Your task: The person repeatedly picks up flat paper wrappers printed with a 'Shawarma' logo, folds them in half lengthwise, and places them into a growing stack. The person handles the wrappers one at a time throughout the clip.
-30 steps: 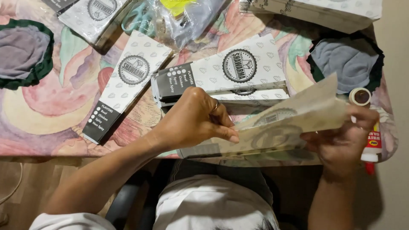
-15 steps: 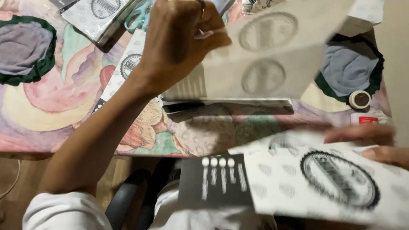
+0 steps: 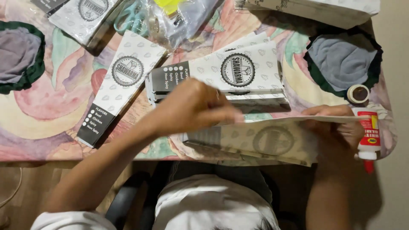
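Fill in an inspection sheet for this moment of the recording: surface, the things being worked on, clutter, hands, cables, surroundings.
Surface: table under a pastel floral cloth.
Job's things: flat printed paper sleeve at the near edge, upper flap lifted; stack of like sleeves behind it.
Clutter: loose sleeve; glue bottle with red tip; small tape roll; two grey round mats; plastic bag; teal scissors.
Hands: left hand pinches the flap; right hand holds its right end.
Cables: one thin cord at lower left.
Surroundings: wooden floor, chair, person's white shirt.

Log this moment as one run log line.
left hand: pressing paper sleeve | right hand: gripping sleeve edge | glue bottle: beside right hand
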